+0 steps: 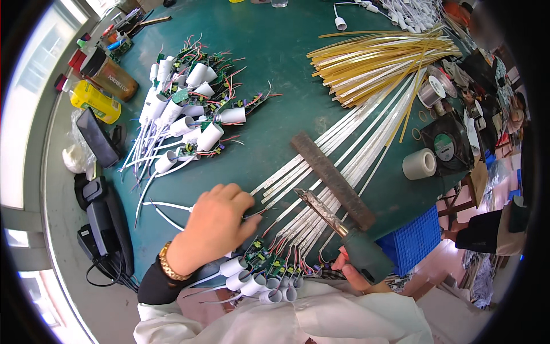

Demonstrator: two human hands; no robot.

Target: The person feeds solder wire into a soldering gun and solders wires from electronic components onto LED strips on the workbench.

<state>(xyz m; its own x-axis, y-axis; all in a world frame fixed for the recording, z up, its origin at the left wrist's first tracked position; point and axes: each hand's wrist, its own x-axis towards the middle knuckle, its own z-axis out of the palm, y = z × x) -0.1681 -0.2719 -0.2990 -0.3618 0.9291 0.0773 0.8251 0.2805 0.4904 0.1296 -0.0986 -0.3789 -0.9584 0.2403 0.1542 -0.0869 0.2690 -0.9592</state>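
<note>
My left hand (219,221) is closed above the near ends of the white LED strips (344,160), fingers curled down. A white cable and part of a white cylinder come out beside it; what lies under the fingers is mostly hidden. Gripped by its dark green handle, a soldering iron (325,213) is in my right hand (350,270), its metal shaft slanting up left over the strips. A rusty metal bar (332,180) lies across the strips. Near my body, several white cylinders (252,284) with circuit boards (258,252) have red wires reaching the strip ends.
Cylinders with boards (189,123) are heaped at left. Yellow-white strips (378,63) spread at the far right, near a wire spool (431,92), tape roll (419,164) and black fan (447,143). A blue basket (409,238) stands right; a phone (97,137) and jar (110,74) left.
</note>
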